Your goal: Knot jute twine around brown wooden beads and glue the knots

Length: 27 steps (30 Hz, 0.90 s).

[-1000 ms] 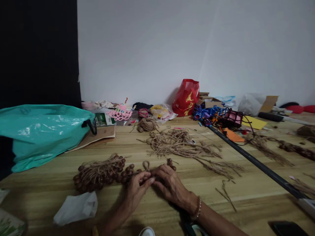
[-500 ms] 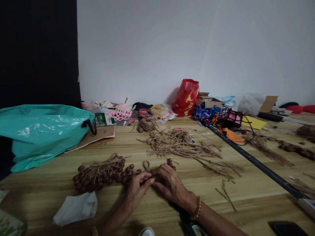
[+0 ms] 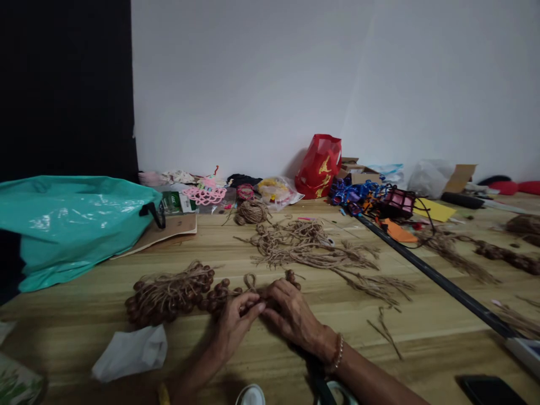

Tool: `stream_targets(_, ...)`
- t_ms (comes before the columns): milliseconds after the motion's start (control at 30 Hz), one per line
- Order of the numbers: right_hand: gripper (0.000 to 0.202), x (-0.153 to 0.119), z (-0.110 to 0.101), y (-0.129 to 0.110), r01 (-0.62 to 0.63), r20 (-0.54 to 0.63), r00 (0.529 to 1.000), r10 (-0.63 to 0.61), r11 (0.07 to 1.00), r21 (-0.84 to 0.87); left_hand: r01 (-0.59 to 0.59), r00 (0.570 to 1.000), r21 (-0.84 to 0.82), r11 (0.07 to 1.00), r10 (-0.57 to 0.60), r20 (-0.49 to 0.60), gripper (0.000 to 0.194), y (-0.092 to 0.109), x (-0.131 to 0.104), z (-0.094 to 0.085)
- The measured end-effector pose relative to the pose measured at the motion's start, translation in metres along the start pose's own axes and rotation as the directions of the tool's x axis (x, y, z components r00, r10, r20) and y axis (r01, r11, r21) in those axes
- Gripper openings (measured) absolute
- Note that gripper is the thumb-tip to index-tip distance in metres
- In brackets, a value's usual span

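Two bare hands at work, near-middle of the wood table (image 3: 202,365), fingertips meeting. Left hand (image 3: 237,319): thumb and forefinger drawn near together; cannot tell what lies pinched between. Right hand (image 3: 293,314): palm down, fingers curled inward; its grip is hidden under the knuckles, cannot tell.

Cord loop (image 3: 250,280) stands just far of the left fingertips, long axis pointing away from the person; left hand looks the nearer. Dark beads (image 3: 218,296) sit at left, beside the left hand; a smaller bead cluster (image 3: 292,277) shows just beyond the right knuckles. Apparent line of work: left to right, its middle covered by fingers.

Farther left, beaded cord bundle (image 3: 169,295). Far side, loose cord tangle (image 3: 307,244), well apart from both hands.
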State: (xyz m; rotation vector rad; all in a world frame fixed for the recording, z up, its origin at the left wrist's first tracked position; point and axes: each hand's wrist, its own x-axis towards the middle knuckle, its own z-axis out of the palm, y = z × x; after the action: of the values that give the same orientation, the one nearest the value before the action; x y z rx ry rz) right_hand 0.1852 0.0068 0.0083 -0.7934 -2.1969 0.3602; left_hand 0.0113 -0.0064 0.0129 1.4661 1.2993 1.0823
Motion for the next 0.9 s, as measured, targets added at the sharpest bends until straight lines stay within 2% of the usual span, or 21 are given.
stream_targets(267, 0.009, 0.000, 0.002, 0.003, -0.001, -0.012, 1.000, 0.001, 1.000, -0.001, -0.039, 0.999, 0.018, 0.999, 0.040, -0.030, 0.029, 0.000, 0.000, 0.000)
stream_targets(500, 0.012, 0.001, 0.001, 0.003, 0.007, -0.022, 1.000, -0.007, 1.000, -0.013, -0.055, 0.998, -0.005, 0.998, 0.055, -0.005, 0.024, 0.002, 0.000, 0.001)
stream_targets(900, 0.013, 0.000, 0.000, 0.004, 0.001, -0.025, 1.000, 0.000, 1.000, 0.028, -0.095, 0.995, -0.038, 0.995, 0.094, -0.014, 0.025, -0.012, 0.004, 0.003)
